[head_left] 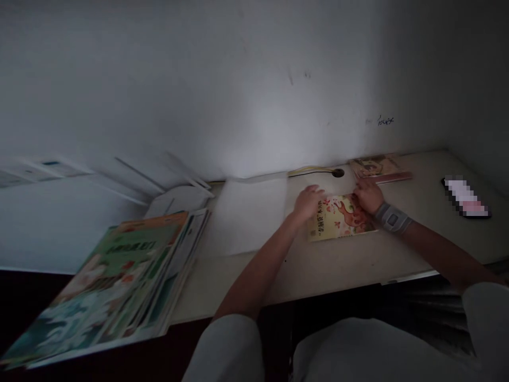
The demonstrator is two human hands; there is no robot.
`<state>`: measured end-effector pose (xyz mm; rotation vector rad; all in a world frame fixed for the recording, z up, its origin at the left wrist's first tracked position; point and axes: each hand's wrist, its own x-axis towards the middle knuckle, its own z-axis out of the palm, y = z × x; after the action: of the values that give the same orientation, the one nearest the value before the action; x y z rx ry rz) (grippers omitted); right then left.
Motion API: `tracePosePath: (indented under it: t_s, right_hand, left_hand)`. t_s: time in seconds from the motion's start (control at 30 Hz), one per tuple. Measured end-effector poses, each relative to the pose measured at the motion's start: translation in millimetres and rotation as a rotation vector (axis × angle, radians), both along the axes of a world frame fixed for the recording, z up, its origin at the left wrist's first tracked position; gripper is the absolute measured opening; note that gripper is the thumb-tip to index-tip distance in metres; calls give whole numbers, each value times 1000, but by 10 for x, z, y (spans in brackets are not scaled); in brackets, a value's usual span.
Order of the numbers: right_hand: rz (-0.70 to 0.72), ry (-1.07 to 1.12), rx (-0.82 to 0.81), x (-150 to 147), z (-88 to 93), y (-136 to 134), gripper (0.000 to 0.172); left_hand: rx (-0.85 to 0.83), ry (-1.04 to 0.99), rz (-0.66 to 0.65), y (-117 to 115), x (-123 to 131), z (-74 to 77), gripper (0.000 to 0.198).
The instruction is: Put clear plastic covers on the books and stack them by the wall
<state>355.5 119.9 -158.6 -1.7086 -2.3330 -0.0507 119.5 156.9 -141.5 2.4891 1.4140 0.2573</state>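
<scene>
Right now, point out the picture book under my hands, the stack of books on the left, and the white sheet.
picture book (342, 222): head view, middle of its yellow illustrated cover.
stack of books (115, 281): head view, green cover of the top book.
white sheet (248, 215): head view, its bare middle.

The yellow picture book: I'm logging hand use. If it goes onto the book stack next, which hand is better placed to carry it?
Probably the left hand: it rests on the left edge of the yellow picture book, on the side toward the book stack. The right hand would have to cross over.
</scene>
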Motion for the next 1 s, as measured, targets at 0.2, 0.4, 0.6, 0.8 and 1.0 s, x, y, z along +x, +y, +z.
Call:
tracePosePath:
  t_s: [0.2, 0.4, 0.6, 0.8, 1.0]
  right_hand:
    - [316, -7, -43, -213, -75, -85, 44]
    - [239, -29, -3, 126, -191, -149, 48]
    - [218, -123, -11, 144, -117, -183, 47]
    - [167, -232, -94, 28, 112, -214, 44]
    - [164, -292, -160, -48, 282, -194, 46]
  left_hand:
    - [79, 132, -127, -290, 192, -178, 51]
    - [123, 153, -99, -357, -3, -187, 50]
    - [-37, 240, -51, -160, 57, 89, 37]
    - [-254, 363, -131, 146, 227, 337, 23]
    - [-301, 402, -132, 142, 364, 364, 30]
